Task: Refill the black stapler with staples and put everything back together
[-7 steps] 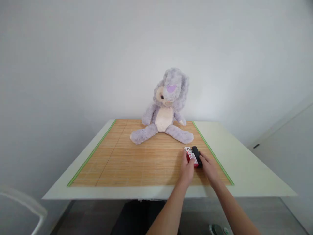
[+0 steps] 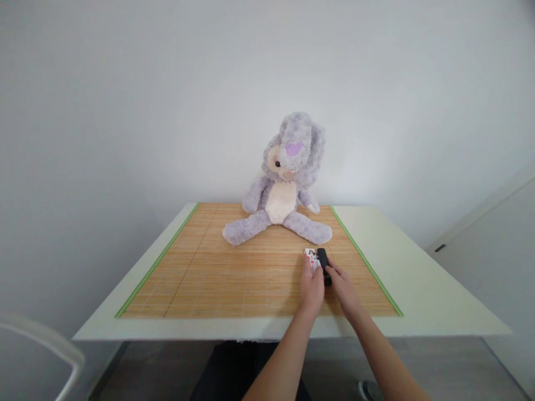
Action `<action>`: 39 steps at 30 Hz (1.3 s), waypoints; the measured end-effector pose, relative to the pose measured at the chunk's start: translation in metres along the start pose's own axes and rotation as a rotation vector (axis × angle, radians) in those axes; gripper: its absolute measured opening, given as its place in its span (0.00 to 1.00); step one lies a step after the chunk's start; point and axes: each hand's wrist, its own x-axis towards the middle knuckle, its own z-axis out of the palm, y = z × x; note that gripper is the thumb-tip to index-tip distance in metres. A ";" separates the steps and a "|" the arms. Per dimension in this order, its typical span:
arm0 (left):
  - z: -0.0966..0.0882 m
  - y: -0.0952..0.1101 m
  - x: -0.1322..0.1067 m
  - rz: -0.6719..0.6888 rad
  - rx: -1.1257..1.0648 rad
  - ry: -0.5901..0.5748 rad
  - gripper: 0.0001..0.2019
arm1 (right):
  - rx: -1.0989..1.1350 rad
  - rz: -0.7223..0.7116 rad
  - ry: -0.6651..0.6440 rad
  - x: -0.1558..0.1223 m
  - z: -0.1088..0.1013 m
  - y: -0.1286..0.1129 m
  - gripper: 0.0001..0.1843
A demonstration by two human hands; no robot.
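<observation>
Head view: your left hand (image 2: 312, 289) held the box (image 2: 313, 260), right hand (image 2: 343, 287) the black object (image 2: 322, 258); both slid frame-left, still paired.

Bare hands (image 2: 311, 289), slim bare forearms (image 2: 288, 348), plain dark legwear (image 2: 228, 370)

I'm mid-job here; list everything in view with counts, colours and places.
box: 1, white and red, in left hand
black object: 1, black, beside box
plush toy: 1, grey-lilac and cream, seated at mat's back
mat: 1, tan, green-edged, on table
table: 1, pale, centre
back wall: 1, white, behind table
curved frame: 1, white, lower left
floor: 1, grey, below
left hand: 1, bare, around box
right hand: 1, bare, at black object's right side
</observation>
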 end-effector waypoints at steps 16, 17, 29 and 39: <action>-0.131 -0.001 -0.028 0.079 0.444 0.305 0.26 | -0.076 -0.120 -0.077 -0.052 0.119 -0.043 0.29; -0.130 -0.001 -0.031 0.092 0.482 0.314 0.26 | -0.088 -0.123 -0.063 -0.049 0.117 -0.042 0.29; -0.132 0.016 -0.051 0.054 0.876 0.486 0.18 | -0.178 -0.174 -0.011 -0.015 0.066 -0.016 0.34; -0.189 0.023 -0.030 0.059 1.065 0.552 0.19 | -0.262 -0.249 0.003 -0.026 0.070 -0.012 0.33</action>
